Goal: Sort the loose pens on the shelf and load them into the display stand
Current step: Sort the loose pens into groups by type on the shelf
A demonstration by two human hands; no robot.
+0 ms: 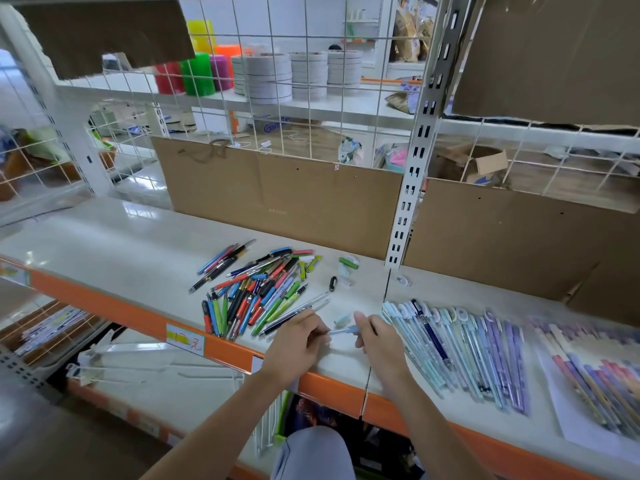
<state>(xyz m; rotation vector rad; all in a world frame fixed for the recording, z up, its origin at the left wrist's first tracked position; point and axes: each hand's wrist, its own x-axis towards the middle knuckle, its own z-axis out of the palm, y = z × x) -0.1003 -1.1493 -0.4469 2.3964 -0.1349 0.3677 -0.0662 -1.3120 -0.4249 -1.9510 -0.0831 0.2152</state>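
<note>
From the head camera, both hands meet low in the middle of the view, above the front part of the white shelf, and share one pale blue pen. The left hand has its fingers curled, pinching the pen's thin end; the right hand wraps the thicker blue end, thumb raised. The pen lies roughly level between them, pointing from 9 to 3 o'clock. At 12 o'clock of the pen, just beside it, a small pale blue cap lies on the shelf. At 10 o'clock of the hands sits the heap of loose mixed pens, green, orange, blue and black, crossing one another; a smaller bunch of pens lies apart farther at 10 o'clock. A few loose caps lie at 12 o'clock, near the slotted upright post. At 3 o'clock of the right hand a row of pastel pens lies side by side, blurred toward the right edge. Brown cardboard stands along the back of the shelf. No display stand can be made out.
</note>
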